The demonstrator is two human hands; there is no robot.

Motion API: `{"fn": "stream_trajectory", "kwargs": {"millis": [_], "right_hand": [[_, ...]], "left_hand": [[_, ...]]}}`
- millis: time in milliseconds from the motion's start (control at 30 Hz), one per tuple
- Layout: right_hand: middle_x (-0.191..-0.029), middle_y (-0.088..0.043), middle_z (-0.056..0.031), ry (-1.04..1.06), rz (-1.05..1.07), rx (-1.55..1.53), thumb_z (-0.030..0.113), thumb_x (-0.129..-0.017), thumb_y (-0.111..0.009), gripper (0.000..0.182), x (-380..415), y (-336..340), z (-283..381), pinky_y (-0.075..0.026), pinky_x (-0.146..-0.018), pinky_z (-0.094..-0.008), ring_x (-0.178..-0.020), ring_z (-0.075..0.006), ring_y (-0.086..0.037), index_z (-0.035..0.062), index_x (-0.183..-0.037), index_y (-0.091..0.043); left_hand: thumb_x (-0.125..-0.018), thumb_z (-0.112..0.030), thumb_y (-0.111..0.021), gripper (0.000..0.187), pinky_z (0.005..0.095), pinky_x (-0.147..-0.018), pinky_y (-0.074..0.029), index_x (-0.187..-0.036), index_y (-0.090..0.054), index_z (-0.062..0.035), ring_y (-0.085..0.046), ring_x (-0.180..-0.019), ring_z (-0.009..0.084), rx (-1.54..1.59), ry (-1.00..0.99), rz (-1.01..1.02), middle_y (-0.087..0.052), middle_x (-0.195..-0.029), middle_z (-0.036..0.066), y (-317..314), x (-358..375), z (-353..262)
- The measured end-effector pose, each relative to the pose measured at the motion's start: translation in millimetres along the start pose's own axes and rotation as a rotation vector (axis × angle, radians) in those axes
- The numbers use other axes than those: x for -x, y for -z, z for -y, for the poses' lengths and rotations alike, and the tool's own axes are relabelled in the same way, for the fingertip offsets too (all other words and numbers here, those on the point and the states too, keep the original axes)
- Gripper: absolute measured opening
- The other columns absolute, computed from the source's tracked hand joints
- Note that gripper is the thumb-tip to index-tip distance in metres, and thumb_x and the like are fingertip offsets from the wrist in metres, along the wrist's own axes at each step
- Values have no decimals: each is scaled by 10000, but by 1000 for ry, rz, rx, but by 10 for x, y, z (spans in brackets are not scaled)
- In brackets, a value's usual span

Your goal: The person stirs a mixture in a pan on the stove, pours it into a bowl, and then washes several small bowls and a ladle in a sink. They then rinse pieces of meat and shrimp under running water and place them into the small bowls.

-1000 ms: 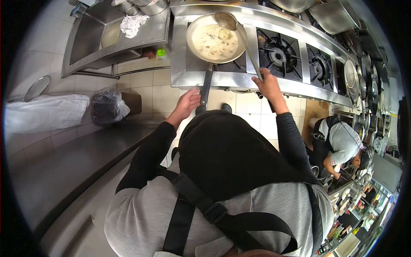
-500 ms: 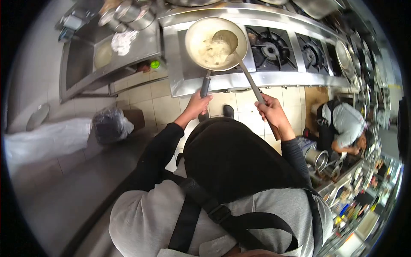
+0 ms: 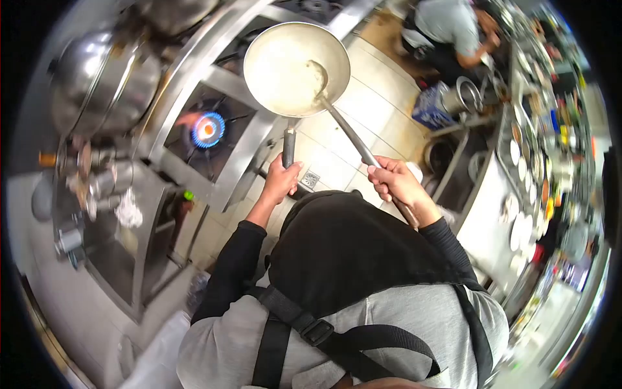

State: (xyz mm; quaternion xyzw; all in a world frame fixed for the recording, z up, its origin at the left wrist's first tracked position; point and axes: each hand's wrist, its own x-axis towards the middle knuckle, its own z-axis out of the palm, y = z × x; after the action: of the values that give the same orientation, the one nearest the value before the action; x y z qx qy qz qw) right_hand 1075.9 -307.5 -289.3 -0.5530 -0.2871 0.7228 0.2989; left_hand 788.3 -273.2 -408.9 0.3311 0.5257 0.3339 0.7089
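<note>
My left hand (image 3: 280, 181) is wrapped round the dark handle of a frying pan (image 3: 275, 61), which I hold out in front of me over the floor. Pale, creamy-looking food (image 3: 295, 91) lies in the pan, too blurred to name. In my right hand (image 3: 400, 181) is the long handle of a ladle (image 3: 350, 133). Its bowl rests inside the pan at the right, seemingly touching the food. To the left of the pan, a stove burner (image 3: 207, 129) burns with a blue flame and bears nothing.
The steel stove (image 3: 241, 137) stands at my left, with a large pot (image 3: 103, 84) behind it. A sink unit (image 3: 113, 259) holds a white cloth (image 3: 128, 209). At upper right a co-worker (image 3: 447, 32) bends beside a counter (image 3: 479, 227) crowded with dishes. A blue box (image 3: 434, 107) stands on the floor.
My body has turned right, away from the stove. The pan and ladle have moved with me from above the stove to over the floor. The lit burner has come into view.
</note>
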Motion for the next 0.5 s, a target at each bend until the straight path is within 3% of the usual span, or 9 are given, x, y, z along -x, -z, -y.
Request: {"fn": "stream_trajectory", "kwargs": {"millis": [67,100,300,367,433,500], "right_hand": [[-740,-505,30,-36,-44,-306,114,-953,-625,119,457,166,14,-345,-410,-192,-497,-28,-418,37,-1037,-588],[-734,-497,21,-40,-125,-308,92,-967,-571,262,670,250,-23,-289,-390,-181,-475,-25,-371,3,-1214,-585],[-734,-476,19,37,-257,-484,119,-975,-558,248,2161,1188,-201,-268,-367,-185,-466,-17,-356,13,-1197,-582],[-732,-476,20,77,-337,-529,129,-973,-565,209,2651,1485,-277,-263,-363,-189,-467,-18,-359,18,-1149,-588],[-733,-462,12,62,-329,-549,110,-956,-579,91,3164,1728,-330,-281,-395,-211,-509,-41,-394,49,-931,-516],[-734,-462,9,98,-404,-582,119,-954,-583,119,3624,1948,-479,-280,-393,-219,-509,-43,-395,56,-901,-498]], "left_hand": [[-920,-97,-643,206,254,-343,-320,-949,-440,-86,-394,-412,67,-36,45,121,-433,-601,-21,-293,-7,24],[-923,-96,-641,202,253,-344,-319,-956,-442,-88,-395,-415,64,-36,72,190,-436,-605,-21,-457,-12,38],[-934,-115,-644,204,245,-350,-334,-957,-442,-105,-376,-410,61,-163,238,455,-409,-600,-32,-1759,291,32],[-944,-116,-631,190,243,-350,-329,-960,-442,-108,-367,-410,60,-205,301,539,-405,-600,-34,-2213,418,46],[-952,-116,-614,169,240,-350,-328,-968,-446,-110,-367,-409,59,-256,350,606,-404,-601,-33,-2711,587,57],[-956,-110,-602,153,236,-352,-329,-973,-450,-110,-372,-410,59,-313,390,670,-403,-599,-32,-3193,729,59]]}}
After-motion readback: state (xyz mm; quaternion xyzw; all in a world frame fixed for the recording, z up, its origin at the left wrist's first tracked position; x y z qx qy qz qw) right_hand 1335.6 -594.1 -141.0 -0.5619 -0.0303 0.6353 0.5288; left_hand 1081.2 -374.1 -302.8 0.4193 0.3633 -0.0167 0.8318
